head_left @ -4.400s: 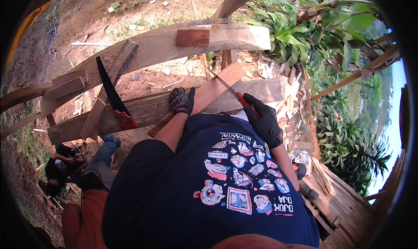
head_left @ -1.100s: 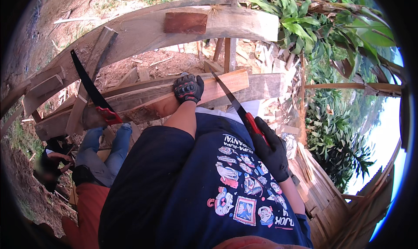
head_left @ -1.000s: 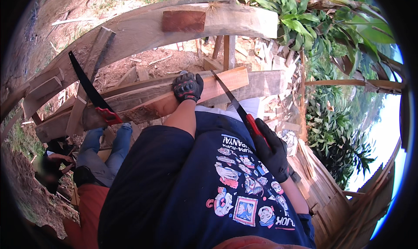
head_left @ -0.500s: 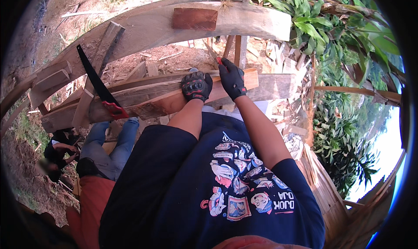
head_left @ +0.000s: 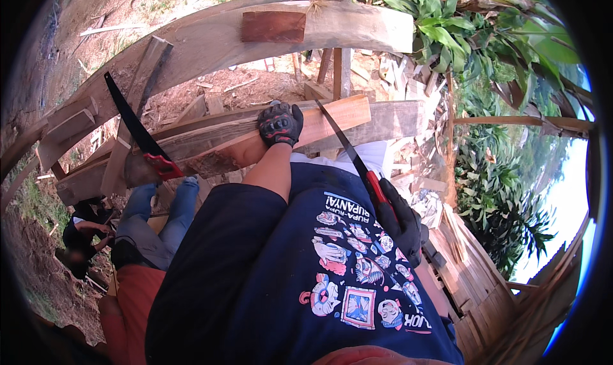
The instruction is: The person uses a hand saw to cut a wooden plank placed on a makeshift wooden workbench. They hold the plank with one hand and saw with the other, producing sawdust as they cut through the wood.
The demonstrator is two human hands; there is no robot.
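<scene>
Left hand [head_left: 281, 125] was planted on the pale plank [head_left: 343, 115], fingers curled, though I couldn't tell if they actually clamped it. The plank's free end poked out toward 3 o'clock from those knuckles. Right hand [head_left: 402, 221] had its fingers wrapped round the red handle of a saw [head_left: 346, 141], blade running out toward 11 o'clock and across the plank.
</scene>
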